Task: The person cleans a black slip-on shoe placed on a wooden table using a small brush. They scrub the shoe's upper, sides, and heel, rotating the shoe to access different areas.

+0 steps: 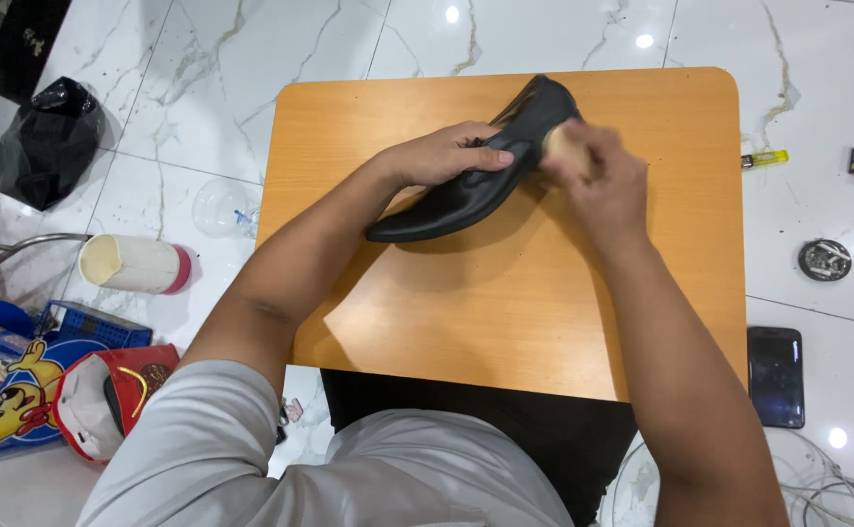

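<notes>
Forearms are stretched over the table (505, 332); shoe (466, 190) is clamped steady by the left hand (446, 154) (fingers wrapped), pale pad (565, 146) pinched in the right hand (602, 185) against its heel.

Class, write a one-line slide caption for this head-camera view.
Left hand steadies a black shoe on an orange table while the right hand presses a pale pad against it.

shoe (466, 190): glossy black, on table | table (505, 322): orange-tan wood tone | pad (565, 146) at shoe's heel: pale beige | floor (251, 59) around table: white marble, grey-gold veins | bag (48, 141) left of table: black | phone (775, 376) right of table: black
</notes>
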